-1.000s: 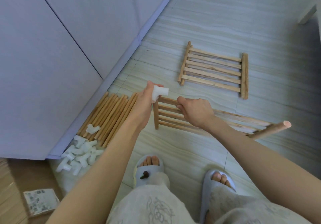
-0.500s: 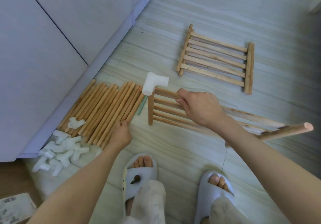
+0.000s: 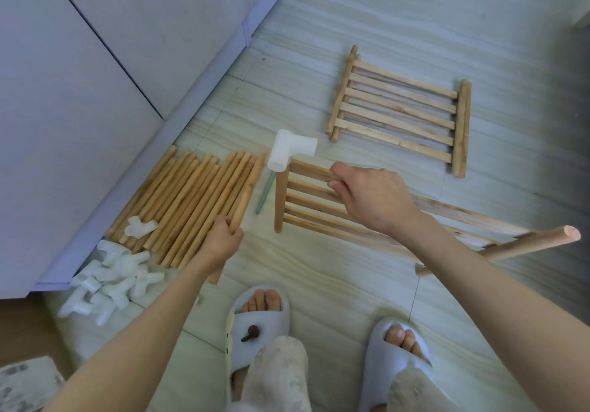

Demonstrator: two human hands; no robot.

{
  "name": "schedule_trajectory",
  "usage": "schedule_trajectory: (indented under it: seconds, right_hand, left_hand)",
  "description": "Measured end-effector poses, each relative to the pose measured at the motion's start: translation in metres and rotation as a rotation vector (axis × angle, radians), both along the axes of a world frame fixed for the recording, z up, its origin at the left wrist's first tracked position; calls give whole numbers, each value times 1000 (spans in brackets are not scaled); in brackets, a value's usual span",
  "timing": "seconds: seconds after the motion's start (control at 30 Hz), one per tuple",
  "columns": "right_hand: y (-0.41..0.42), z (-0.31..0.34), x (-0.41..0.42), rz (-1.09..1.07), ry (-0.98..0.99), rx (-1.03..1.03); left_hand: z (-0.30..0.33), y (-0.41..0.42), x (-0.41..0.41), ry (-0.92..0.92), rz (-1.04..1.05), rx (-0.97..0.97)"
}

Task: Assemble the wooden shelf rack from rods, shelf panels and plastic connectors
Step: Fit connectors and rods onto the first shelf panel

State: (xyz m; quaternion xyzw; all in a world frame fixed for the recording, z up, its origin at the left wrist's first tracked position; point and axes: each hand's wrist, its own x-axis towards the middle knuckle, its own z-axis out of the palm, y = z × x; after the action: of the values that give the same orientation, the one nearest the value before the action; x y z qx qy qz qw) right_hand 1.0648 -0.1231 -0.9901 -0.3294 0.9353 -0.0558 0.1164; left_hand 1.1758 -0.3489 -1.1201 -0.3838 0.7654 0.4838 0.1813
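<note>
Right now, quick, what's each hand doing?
Left hand: closed around a rod from the pile.
Right hand: gripping a slat of the shelf panel.

Rods [image 3: 188, 207] left of panel [image 3: 322, 207]; connectors [image 3: 108, 280] nearer.

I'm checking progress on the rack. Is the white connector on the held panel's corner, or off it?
On. The white connector caps the top end of the side rod of the shelf panel that the right hand grips; how deep it sits cannot be told.
</note>
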Motion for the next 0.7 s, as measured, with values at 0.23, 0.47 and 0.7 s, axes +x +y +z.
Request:
schedule_trajectory:
  seconds: [0.23,0.47,0.7]
  right_hand:
    - [2,-1,3,-28,27,-74]
    - [3,9,6,-175,-197,-279]
    - [-5,50,3,-412,-307,-749]
  left_hand:
    - [114,19,-7,569,266,176]
    - [184,60,-42,566,-101,-95]
    - [180,67,-36,598,-118,-116]
